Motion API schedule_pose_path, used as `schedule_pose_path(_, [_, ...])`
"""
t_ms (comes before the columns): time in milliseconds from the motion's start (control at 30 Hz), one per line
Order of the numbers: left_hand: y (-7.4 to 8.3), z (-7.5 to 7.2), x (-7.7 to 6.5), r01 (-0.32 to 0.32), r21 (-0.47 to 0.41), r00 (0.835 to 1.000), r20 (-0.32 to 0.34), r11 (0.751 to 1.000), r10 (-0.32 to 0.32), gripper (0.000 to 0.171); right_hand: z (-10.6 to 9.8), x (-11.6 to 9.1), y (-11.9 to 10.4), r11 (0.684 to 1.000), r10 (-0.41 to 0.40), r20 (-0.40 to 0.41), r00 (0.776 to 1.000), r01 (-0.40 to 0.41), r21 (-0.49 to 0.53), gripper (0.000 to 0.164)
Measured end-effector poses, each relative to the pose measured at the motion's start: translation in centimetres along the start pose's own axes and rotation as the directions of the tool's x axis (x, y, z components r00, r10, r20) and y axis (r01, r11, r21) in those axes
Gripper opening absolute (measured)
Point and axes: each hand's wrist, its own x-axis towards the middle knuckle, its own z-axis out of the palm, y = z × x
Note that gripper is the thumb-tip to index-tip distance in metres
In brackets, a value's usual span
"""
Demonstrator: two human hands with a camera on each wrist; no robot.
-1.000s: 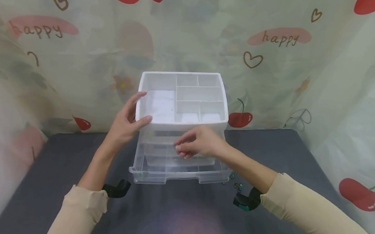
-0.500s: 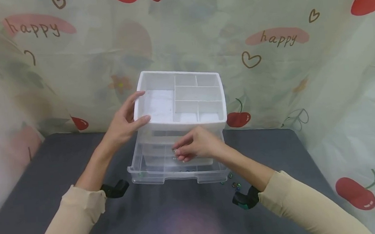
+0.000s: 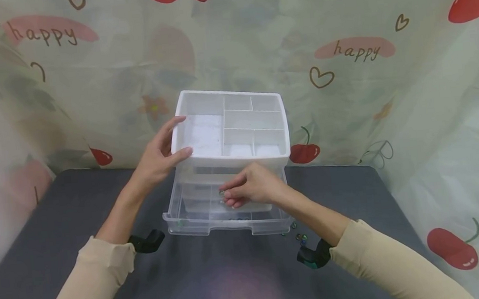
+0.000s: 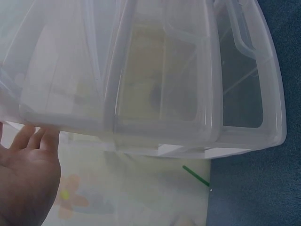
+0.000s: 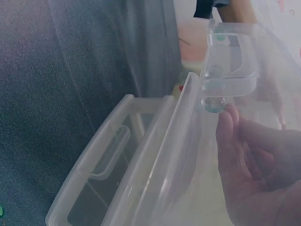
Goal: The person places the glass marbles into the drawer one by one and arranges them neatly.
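A white desktop drawer organizer [image 3: 254,119] with a divided top tray stands on the table, its clear drawer [image 3: 229,225] pulled out at the front. My left hand [image 3: 156,159] grips the tray's left side, thumb on the front rim and fingers along the edge. In the left wrist view its fingers reach behind the organizer's side. Over the pulled-out drawer, my right hand [image 3: 253,186] pinches a clear glass marble [image 5: 214,104] between thumb and fingertips. Through the drawer's front wall a few small marbles show faintly.
Several loose marbles [image 3: 302,238] lie on the dark table [image 3: 149,290] right of the drawer, near the right wrist's black camera [image 3: 314,254]. A printed curtain [image 3: 230,41] hangs close behind the organizer and along both sides.
My right hand has lowered slightly over the drawer, and the marble shows more clearly at its fingertips. My left hand keeps its grip on the tray. The head view has shifted a little.
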Motion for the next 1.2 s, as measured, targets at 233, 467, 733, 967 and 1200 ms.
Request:
schedule_pose_path(233, [-0.2, 0.0, -0.2, 0.009, 0.001, 1.000, -0.007, 1.000, -0.009, 0.068, 0.0, 0.2, 0.2, 1.000, -0.009, 0.009, 1.000, 0.009, 0.004, 0.025])
schedule_pose_path(467, [-0.3, 0.1, 0.0, 0.011, -0.010, 1.000, -0.006, 1.000, -0.011, 0.068, -0.1, 0.0, 0.2, 0.999, -0.031, -0.005, 0.999, 0.032, 0.036, 0.024])
schedule_pose_path(733, [-0.3, 0.1, -0.1, 0.008, -0.011, 1.000, -0.006, 1.000, -0.008, 0.069, -0.4, -1.2, -0.4, 0.995, -0.073, -0.026, 0.997, 0.074, 0.063, 0.021])
schedule_pose_path(967, [-0.2, 0.0, -0.1, 0.004, -0.006, 1.000, -0.003, 1.000, -0.004, 0.069, -1.4, -2.5, -0.5, 0.985, -0.140, -0.046, 0.989, 0.144, 0.098, 0.021])
schedule_pose_path(1200, [-0.2, -0.1, -0.1, -0.002, -0.001, 1.000, -0.006, 1.000, 0.002, 0.069, -2.6, -4.5, -0.5, 0.969, -0.189, -0.103, 0.976, 0.203, 0.144, 0.025])
